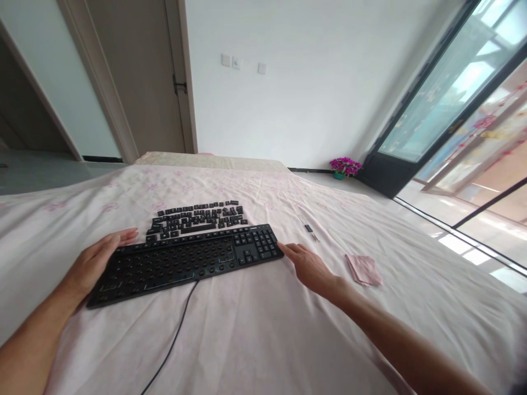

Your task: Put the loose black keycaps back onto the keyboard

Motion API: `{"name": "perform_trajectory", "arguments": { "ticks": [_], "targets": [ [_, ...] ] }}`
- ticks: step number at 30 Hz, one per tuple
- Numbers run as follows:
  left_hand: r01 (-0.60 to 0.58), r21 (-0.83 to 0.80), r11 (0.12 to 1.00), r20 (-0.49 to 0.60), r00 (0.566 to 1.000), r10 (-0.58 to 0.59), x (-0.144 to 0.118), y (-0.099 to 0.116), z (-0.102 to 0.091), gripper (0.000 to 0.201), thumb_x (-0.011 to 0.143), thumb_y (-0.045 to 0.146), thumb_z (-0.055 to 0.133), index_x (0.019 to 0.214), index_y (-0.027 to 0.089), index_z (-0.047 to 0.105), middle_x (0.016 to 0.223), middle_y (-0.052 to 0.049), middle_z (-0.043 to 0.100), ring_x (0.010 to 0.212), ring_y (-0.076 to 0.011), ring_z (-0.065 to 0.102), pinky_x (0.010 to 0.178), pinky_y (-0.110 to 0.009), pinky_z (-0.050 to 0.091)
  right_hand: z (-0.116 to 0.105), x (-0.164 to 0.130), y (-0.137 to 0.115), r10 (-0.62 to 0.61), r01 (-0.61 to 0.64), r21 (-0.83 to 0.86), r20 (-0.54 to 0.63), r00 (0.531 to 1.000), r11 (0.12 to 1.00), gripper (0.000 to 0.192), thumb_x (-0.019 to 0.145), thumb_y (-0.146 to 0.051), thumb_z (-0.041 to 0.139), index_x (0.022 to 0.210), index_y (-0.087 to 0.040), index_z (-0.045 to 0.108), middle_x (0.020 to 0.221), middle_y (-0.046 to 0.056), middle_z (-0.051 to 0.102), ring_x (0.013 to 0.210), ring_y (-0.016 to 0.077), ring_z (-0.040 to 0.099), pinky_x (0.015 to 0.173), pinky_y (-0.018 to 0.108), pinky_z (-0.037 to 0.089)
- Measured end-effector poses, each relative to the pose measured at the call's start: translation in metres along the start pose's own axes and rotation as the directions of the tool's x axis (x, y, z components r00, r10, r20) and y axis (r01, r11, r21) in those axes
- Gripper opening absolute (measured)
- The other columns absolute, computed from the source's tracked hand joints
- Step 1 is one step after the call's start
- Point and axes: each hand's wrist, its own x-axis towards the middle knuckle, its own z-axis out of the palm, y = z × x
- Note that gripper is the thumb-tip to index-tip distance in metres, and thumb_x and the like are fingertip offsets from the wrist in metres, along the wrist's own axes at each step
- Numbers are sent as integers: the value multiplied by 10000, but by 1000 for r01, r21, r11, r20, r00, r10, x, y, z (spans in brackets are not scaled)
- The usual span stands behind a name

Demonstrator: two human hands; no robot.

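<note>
A black computer keyboard (173, 266) lies slightly slanted on the pale pink bedsheet. Most of its main section has no keycaps, while the number pad and the keys beside it still carry theirs. Loose black keycaps (197, 222), with a long space bar among them, are laid out in rows just beyond it. My left hand (96, 258) is at the keyboard's left end, fingers stretched forward; its thumb side is near the top edge. At the right end, the extended fingertips of my right hand (307, 266) touch the keyboard's side. Neither hand is closed around it.
A small keycap puller (310, 230) with wire ends lies right of the keyboard. Nearer me is a folded pink cloth (364, 269). The keyboard's cable (177, 334) runs toward me over the sheet (255, 340). Purple flowers (345, 166) stand on the floor by the glass door.
</note>
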Motion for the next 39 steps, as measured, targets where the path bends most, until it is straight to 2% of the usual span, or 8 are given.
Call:
{"name": "perform_trajectory", "arguments": {
  "ticks": [7,10,13,17,21,28,34,39],
  "targets": [
    [-31,-46,998,-8,999,31,4,-8,-3,755,906,665,392,1402,104,492,1294,-148,649,1214,-265,597,1141,-414,348,-7,2,-2,-12,18,-120,51,999,993,794,753,73,389,1494,-212,399,1309,110,617,1154,246,576,952,384,480],
    [6,-95,995,-40,999,-10,2,-6,-3,754,906,663,389,1420,119,473,1293,-148,647,1222,-273,590,1133,-424,354,-15,7,-3,15,-19,-80,-51,999,997,703,832,35,369,1484,-223,412,1369,96,589,1210,238,560,991,388,472],
    [22,-121,992,-37,999,-26,0,-4,-3,721,900,652,419,1399,138,497,1297,-143,645,1240,-283,577,1136,-435,346,-17,16,-14,-20,6,-80,-169,985,997,547,973,-205,423,1514,-167,351,1519,138,436,1389,286,406,1117,474,379],
    [17,-145,989,-13,1000,-19,1,-4,-4,721,905,632,430,1398,109,489,1333,-168,615,1244,-289,571,1136,-440,349,-2,27,-35,-146,136,-92,-112,983,986,620,999,-384,435,1544,-135,275,1599,154,278,1491,287,212,1200,516,243],
    [26,-136,990,-16,999,-29,1,-3,-4,721,896,646,428,1385,123,507,1319,-160,628,1244,-289,574,1141,-459,345,11,29,-42,-178,175,-51,-70,982,983,637,989,-399,459,1538,-120,297,1591,171,281,1486,292,225,1202,497,253],
    [10,-211,977,-66,998,-25,-6,11,1,675,896,634,433,1358,154,541,1298,-142,638,1241,-285,579,1151,-474,333,-10,49,-44,-102,102,0,-92,991,995,497,1037,-410,307,1476,-211,429,1513,119,453,1409,247,402,1168,484,308],
    [-21,-265,964,-41,999,11,-4,2,-1,677,929,609,377,1472,207,418,1436,-133,537,1339,-266,497,1190,-472,257,15,64,-51,-140,136,-40,-112,984,990,595,1015,-430,365,1517,-111,340,1581,169,310,1480,290,247,1188,515,262],
    [52,-333,942,10,999,-51,-3,4,-1,718,923,669,300,1560,351,208,1579,-99,364,1455,-256,338,1204,-500,203,19,78,-29,-32,60,131,-204,978,990,544,1015,-444,320,1462,-156,439,1527,158,422,1437,277,353,1157,498,336]
  ]
}}
